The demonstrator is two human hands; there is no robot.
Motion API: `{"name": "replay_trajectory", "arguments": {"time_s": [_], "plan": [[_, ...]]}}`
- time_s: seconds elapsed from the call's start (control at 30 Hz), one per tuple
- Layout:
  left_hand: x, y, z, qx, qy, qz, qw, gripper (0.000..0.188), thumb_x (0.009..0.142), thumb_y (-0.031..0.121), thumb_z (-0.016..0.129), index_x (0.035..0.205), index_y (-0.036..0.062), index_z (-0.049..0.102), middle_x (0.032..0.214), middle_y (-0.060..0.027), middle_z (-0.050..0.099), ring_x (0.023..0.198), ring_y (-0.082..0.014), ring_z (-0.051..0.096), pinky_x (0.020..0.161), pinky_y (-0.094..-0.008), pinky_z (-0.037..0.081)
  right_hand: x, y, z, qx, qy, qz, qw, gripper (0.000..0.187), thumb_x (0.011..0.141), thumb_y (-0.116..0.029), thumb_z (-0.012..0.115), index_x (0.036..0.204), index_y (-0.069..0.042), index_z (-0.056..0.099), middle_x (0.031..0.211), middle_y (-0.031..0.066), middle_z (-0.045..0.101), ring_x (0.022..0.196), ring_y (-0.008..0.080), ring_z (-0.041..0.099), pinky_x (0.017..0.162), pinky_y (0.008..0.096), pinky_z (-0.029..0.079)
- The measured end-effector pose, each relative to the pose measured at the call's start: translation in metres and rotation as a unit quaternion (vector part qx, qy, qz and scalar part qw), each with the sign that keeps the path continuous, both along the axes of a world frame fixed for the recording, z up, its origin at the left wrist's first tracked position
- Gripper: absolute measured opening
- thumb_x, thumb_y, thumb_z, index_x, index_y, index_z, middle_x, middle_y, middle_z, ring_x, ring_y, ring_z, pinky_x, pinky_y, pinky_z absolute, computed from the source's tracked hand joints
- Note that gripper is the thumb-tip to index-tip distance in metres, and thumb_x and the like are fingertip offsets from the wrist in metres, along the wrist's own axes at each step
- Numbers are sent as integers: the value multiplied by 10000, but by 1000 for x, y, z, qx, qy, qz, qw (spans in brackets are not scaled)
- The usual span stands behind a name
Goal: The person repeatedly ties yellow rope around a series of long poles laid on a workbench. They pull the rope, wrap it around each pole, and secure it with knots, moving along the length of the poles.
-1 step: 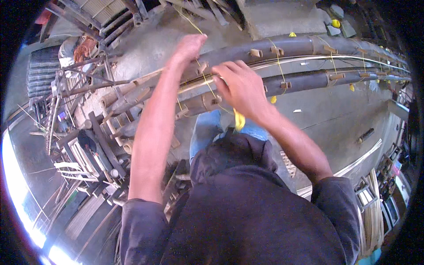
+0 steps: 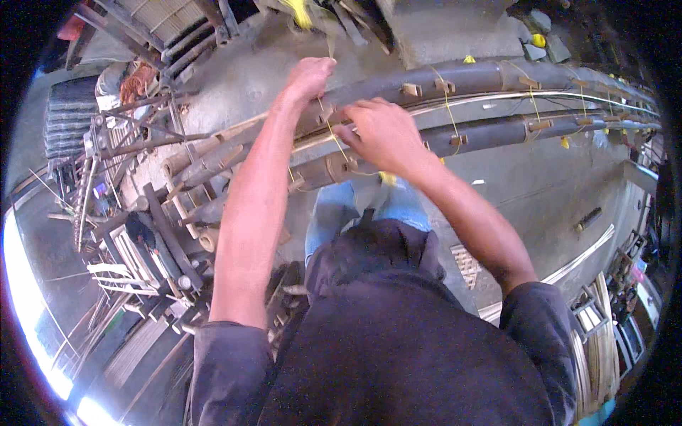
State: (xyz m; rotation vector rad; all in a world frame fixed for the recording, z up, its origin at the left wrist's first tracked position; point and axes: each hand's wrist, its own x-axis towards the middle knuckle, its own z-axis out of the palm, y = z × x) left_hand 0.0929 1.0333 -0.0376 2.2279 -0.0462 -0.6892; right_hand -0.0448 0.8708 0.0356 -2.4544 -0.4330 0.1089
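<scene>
Left hand (image 2: 310,75) up on upper dark pole (image 2: 490,74), fingers curled around yellow string (image 2: 334,131), pinched shut. Right hand (image 2: 383,135) just beside, fingers bent down over string and lower dark pole (image 2: 490,135); grip hidden, cannot tell. Hands near, not touching. Both poles horizontal across concrete floor (image 2: 540,184), wooden spacer blocks (image 2: 447,86) tied between. Blue jeans (image 2: 334,213) below. Bamboo frame clutter (image 2: 142,234) far left.

Small blocks (image 2: 409,89) between two long poles (image 2: 497,74)
</scene>
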Motion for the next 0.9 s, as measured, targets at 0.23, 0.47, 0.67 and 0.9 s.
{"name": "replay_trajectory", "arguments": {"time_s": [0.23,0.47,0.67,0.9], "plan": [[27,58,60,34,-218,-102,970,419,938,415,521,1102,54,656,1110,-164,677,1030,-323,646,900,-394,493,-52,-49,53,57,110,-125,984,69,802,-96,692,860,-60,683,833,104,691,784,259,681,706,362,526],[-105,142,109,-52,-121,-42,990,306,929,326,576,999,54,697,897,-117,716,823,-251,682,773,-350,513,-145,71,-48,336,450,-219,797,213,927,-208,621,981,-10,677,825,-4,641,741,119,607,671,294,504],[-145,119,49,52,-189,-142,970,276,894,289,602,1039,73,695,925,-181,691,847,-376,668,797,-448,528,-109,110,26,81,145,-57,985,176,898,-193,624,917,-23,663,792,98,616,803,280,626,706,391,498],[-139,112,26,35,-225,-159,961,263,919,264,562,1002,54,699,990,-154,694,917,-372,640,827,-478,505,80,167,117,4,-69,206,976,256,775,-257,683,914,-44,708,930,185,678,894,373,659,774,476,525]]}}
